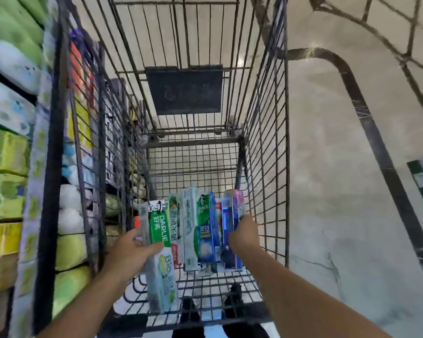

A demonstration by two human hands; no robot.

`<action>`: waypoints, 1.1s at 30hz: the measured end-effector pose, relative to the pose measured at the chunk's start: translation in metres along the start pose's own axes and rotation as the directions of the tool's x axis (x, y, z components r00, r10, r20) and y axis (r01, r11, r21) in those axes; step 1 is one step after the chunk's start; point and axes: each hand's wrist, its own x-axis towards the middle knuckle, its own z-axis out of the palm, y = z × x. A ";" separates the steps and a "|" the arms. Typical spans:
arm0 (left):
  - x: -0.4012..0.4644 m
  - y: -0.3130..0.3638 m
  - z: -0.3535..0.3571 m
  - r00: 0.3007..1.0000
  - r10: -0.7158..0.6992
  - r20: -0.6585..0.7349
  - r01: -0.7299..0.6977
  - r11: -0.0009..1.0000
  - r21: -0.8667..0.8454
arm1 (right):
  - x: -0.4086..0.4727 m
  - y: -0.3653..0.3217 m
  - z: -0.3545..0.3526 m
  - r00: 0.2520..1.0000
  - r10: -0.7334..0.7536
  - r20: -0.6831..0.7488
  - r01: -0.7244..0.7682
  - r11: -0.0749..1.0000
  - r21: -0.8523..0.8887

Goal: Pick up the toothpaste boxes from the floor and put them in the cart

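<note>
Your left hand (132,250) is inside the cart (266,142), fingers and thumb wrapped round a green and white toothpaste box (159,254) that sits tilted above the wire floor. Your right hand (243,236) grips the blue boxes (230,230) at the right end of the row, close to the cart's right wall. Between your hands more toothpaste boxes (195,225) lie side by side on the basket bottom, touching one another. Beyond the cart's left wall stand shelves of packaged goods (5,152); to the right lies a pale floor (327,191).
</note>
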 end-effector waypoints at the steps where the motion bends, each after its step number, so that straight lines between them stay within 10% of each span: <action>1: 0.005 0.000 0.003 1.000 -0.003 -0.003 0.003 1.000 0.002 | 0.002 0.003 0.002 1.000 0.002 -0.007 -0.001 1.000 0.008; 16: 0.061 0.021 0.050 0.966 0.227 -0.123 -0.114 0.802 0.586 | 0.015 0.018 0.007 0.998 -0.059 -0.014 0.057 0.993 -0.101; 33: -0.058 0.079 -0.022 0.960 0.244 0.136 -0.279 0.828 0.486 | -0.066 -0.045 -0.082 0.909 -0.372 0.190 0.401 0.904 -0.148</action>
